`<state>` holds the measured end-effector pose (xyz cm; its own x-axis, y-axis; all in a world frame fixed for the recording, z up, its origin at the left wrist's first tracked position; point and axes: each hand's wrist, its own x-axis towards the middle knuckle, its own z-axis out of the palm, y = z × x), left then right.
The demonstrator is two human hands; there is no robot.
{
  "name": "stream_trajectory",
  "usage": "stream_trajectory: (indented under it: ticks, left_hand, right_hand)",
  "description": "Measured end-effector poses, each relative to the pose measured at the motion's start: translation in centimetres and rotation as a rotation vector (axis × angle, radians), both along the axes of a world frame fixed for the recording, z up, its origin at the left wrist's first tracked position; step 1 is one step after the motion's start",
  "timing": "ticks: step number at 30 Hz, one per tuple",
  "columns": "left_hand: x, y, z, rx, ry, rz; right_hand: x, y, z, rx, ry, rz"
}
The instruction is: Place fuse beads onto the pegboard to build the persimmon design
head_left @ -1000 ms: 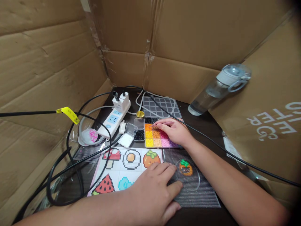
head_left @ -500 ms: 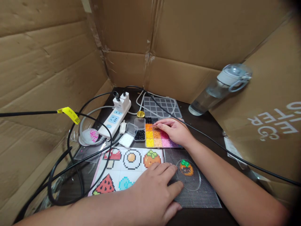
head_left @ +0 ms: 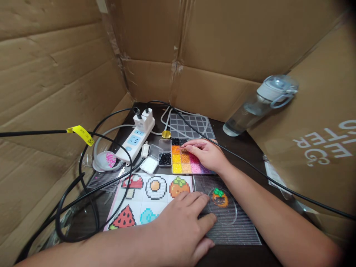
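Note:
Pinched in my right hand [head_left: 208, 154] is a pair of thin pink tweezers [head_left: 189, 147], their tips at the orange beads [head_left: 176, 150] in the sectioned bead box [head_left: 181, 173]. My left hand [head_left: 189, 222] lies open, fingers spread, across the pattern sheet [head_left: 133, 222] and the left edge of the clear pegboard [head_left: 244, 231]. On the pegboard sits a partly filled orange bead persimmon [head_left: 220, 200] with a green top. The printed persimmon [head_left: 179, 186] shows just beyond my left fingers. My right hand hides part of the bead box.
A white power strip [head_left: 133, 144] with plugs stands at the back left, black cables looping over the left side. Small boxes of black beads [head_left: 165, 159] and white beads [head_left: 149, 165] sit beside the bead box. A water bottle [head_left: 258, 105] leans at right. Cardboard walls surround the table.
Hardly anything differs. My right hand stays over the bead box with the tweezers shifted very slightly; my left hand rests in the same place.

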<state>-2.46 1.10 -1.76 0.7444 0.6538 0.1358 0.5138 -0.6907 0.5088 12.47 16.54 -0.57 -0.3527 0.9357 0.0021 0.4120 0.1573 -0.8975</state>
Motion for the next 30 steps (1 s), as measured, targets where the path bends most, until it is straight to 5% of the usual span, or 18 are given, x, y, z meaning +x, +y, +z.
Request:
stream_trajectory:
  ticks: [30]
  left_hand:
    - [-0.02,-0.03,0.1,0.0,-0.009,0.003]
  right_hand:
    - [0.18,-0.23,0.49,0.081,-0.077,-0.034]
